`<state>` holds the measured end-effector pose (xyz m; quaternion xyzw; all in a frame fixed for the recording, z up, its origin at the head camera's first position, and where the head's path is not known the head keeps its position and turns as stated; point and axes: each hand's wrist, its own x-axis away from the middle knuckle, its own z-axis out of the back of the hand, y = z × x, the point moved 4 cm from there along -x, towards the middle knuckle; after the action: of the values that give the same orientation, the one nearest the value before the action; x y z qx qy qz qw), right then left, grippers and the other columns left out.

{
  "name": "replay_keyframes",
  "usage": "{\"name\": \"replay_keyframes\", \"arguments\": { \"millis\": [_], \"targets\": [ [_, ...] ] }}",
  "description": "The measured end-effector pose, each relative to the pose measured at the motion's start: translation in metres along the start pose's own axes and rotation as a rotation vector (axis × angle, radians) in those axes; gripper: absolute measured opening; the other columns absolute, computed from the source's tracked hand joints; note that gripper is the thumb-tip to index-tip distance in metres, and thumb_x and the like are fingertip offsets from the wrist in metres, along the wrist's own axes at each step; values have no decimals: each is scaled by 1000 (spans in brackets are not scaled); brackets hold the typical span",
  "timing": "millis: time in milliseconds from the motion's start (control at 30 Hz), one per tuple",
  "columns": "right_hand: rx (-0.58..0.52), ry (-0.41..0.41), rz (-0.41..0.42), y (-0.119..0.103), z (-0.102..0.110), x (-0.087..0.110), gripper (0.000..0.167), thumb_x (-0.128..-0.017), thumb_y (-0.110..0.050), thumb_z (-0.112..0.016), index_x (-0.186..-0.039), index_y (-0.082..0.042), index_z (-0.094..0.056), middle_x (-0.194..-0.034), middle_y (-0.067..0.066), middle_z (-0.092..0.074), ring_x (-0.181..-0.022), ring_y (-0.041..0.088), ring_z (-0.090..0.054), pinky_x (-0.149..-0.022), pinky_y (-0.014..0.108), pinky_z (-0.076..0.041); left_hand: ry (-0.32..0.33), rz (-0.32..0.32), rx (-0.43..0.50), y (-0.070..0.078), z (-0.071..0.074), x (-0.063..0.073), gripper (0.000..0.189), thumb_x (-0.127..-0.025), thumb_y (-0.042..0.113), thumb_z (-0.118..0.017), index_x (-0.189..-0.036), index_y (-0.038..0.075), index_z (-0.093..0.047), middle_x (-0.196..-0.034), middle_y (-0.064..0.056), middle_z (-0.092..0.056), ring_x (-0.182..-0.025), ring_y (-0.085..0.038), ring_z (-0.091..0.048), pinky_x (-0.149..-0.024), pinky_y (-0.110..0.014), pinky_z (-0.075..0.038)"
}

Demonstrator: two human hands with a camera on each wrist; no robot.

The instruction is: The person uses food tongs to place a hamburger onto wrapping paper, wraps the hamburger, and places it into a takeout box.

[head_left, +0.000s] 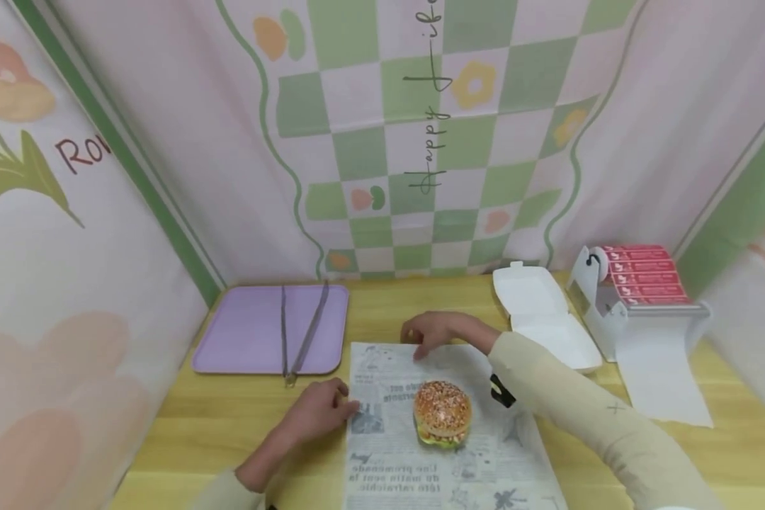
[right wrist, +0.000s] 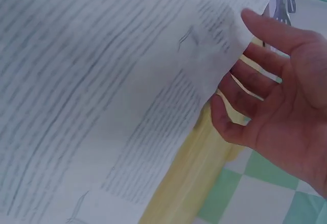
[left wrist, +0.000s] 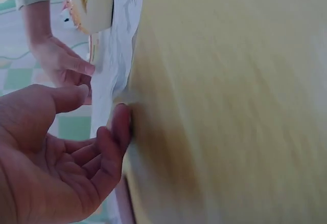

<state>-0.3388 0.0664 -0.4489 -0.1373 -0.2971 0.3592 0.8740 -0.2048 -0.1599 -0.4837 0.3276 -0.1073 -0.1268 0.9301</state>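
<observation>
Burger [head_left: 443, 411] sits on paper [head_left: 389, 439] right of left hand [head_left: 319, 409], bodyward of the nearer right hand [head_left: 431, 331], both loosely curled at paper edges, thumbs apart from fingers.

A pale yellow wood-grain table [head_left: 382, 304] directly bears 4 things. A flat, light purple rectangular tray with rounded corners [head_left: 242, 333] lies toward the far left. A greyish-white newsprint-patterned paper sheet [head_left: 382, 450] lies flat at the middle, its near end cut off by the head view. An open white 2-part hinged takeaway box [head_left: 551, 333] lies far right, just beside a silvery-white label dispenser [head_left: 596, 319], whose white paper strip [head_left: 663, 375] reaches down onto the wood.
</observation>
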Motion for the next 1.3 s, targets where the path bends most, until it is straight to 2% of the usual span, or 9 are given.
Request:
{"name": "replay_keyframes", "arguments": {
  "millis": [133, 267, 433, 567, 667, 800, 1000, 1100, 1300],
  "targets": [
    [-2, -3, 65, 2, -5, -4, 11, -89, -13, -74, -93, -8, -64, -79, -4, -54, -73, 9, -49, -67, 24, -41, -7, -4, 66, -3, -6, -5, 18, -91, 21, -71, -83, 8, -61, -62, 7, -53, -52, -6, -46, -45, -19, -37],
    [38, 117, 144, 1, -3, -5, 29, -91, -10, -71, -74, -11, -48, -67, -7, -37, -62, 7, -34, -62, 21, -31, 64, -82, 71, -1, 0, -7, 23, -92, 12, -68, -75, 11, -53, -62, 7, -47, -53, -4, -41, -46, -18, -34],
    [44, 299, 270, -1, 0, -2, 27, -97, -9, -61, -80, -10, -42, -68, -6, -28, -61, 7, -28, -62, 23, -28, 135, -98, 49, 0, 4, -8, 12, -92, 14, -68, -95, 6, -60, -71, -1, -59, -60, -7, -50, -51, -22, -45],
    [97, 354, 358, -2, -3, -3, 20, -101, -11, -56, -87, -7, -42, -68, -3, -27, -59, 6, -25, -59, 23, -27, 109, -64, 5, -1, -2, -11, 41, -88, 22, -74, -123, 5, -62, -93, -6, -71, -77, -12, -63, -69, -30, -56],
    [145, 356, 367, -1, -4, -4, 8, -99, -15, -61, -101, -8, -57, -73, -1, -52, -60, 6, -43, -60, 22, -39, 108, -69, -46, 0, -4, -12, 28, -86, 21, -75, -109, 7, -66, -84, -4, -68, -71, -11, -59, -62, -28, -53],
    [235, 356, 382, -1, -5, -3, 22, -90, -13, -72, -112, -10, -71, -97, 3, -75, -81, 15, -69, -73, 30, -57, 90, -90, -74, 2, 0, -12, 16, -86, 17, -76, -93, 8, -65, -70, 1, -57, -57, -7, -47, -48, -21, -42],
    [385, 416, 439, -1, -6, -1, 10, -86, -12, -75, -96, -11, -77, -86, 0, -77, -74, 12, -71, -69, 26, -59, 21, -199, -185, 5, 3, -11, 13, -86, 15, -76, -92, 7, -67, -68, 5, -57, -57, -1, -44, -50, -17, -40],
    [486, 483, 492, -2, -8, 4, 12, -88, -12, -73, -98, -15, -78, -91, -3, -78, -75, 10, -72, -68, 26, -59, 22, -259, -292, 8, 4, -9, 23, -85, 9, -76, -75, 15, -56, -64, 7, -49, -57, -3, -40, -49, -17, -37],
    [803, 554, 515, -1, -14, 14, 24, -88, -4, -68, -106, -18, -75, -101, -2, -78, -77, 11, -73, -62, 26, -58, -50, -315, -456, 16, 3, -3, 26, -74, -3, -76, -82, 16, -60, -71, 9, -53, -61, -4, -43, -53, -18, -39]
  ]
}}
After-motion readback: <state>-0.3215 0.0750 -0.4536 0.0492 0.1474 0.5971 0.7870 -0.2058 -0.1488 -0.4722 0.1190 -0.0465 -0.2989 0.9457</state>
